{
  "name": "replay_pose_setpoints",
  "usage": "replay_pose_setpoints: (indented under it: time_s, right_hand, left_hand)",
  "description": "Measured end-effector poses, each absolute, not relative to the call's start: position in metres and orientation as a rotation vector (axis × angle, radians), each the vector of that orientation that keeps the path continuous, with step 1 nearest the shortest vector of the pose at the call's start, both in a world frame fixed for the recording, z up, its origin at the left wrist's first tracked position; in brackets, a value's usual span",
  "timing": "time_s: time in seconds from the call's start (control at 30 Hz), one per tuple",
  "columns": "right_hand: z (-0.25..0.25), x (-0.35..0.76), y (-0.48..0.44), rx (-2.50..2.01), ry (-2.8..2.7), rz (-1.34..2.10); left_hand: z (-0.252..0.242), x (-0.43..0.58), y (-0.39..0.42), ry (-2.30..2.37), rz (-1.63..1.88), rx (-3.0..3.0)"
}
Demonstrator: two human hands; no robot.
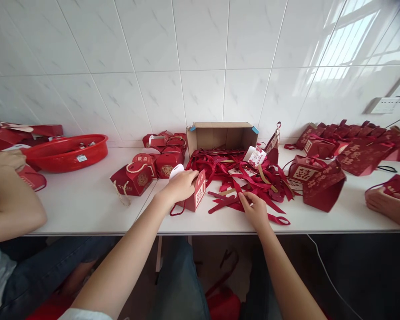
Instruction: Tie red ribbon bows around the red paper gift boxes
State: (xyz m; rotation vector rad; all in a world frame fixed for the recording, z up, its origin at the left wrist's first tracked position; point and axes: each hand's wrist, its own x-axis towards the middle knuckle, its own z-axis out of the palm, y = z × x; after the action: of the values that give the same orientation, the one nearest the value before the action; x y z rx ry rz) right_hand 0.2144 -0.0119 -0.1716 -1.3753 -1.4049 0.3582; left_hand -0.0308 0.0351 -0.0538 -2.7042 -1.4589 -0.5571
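My left hand (182, 184) is closed over the top of a small red gift box (198, 195) with white double-happiness print, which stands upright near the table's front edge. A dark red cord loop lies at the box's lower left. My right hand (254, 209) pinches a dark red ribbon (237, 186) between thumb and fingers, at the near side of a tangled ribbon heap (216, 166). The heap spills from an open cardboard box (222, 135) on its side against the wall. Several finished-looking red boxes with rope handles (135, 178) sit left of my left hand.
A red plastic basin (68, 153) stands at the left, near a co-worker's arm (13, 200). At the right are rows of red gift boxes (360, 155) and another person's hand (386, 200). The white table (86, 209) meets a tiled wall behind.
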Motion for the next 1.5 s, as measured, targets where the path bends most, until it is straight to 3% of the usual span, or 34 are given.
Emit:
replay_pose_setpoints:
  time_s: [0.23, 0.43, 0.57, 0.9, 1.2, 1.33, 1.5]
  right_hand:
    - [-0.154, 0.210, -0.019, -1.337, -1.307, 0.395]
    - [-0.112, 0.176, -0.053, -0.924, -1.286, 1.018]
    - [-0.105, 0.156, -0.062, -0.847, -1.270, 1.227]
    - [-0.123, 0.145, -0.064, -0.917, -1.111, 1.299]
    - [-0.110, 0.137, -0.057, -0.974, -1.062, 1.273]
    - [-0.105, 0.134, -0.052, -1.035, -1.100, 1.227]
    - [-0.110, 0.125, -0.041, -1.014, -1.229, 1.101]
  left_hand:
    - [-0.070, -0.039, 0.020, -1.407, -0.806, -2.908]
    - [-0.072, -0.036, 0.011, -1.325, -0.883, -3.028]
    - [-0.071, -0.033, 0.007, -1.229, -0.876, -3.089]
    - [-0.071, -0.033, 0.005, -1.245, -0.703, -3.071]
    - [-0.067, -0.031, 0.003, -1.279, -0.630, -3.097]
    - [-0.071, -0.033, 0.008, -1.309, -0.817, -3.168]
    - [-0.073, -0.032, 0.015, -1.428, -1.488, -3.220]
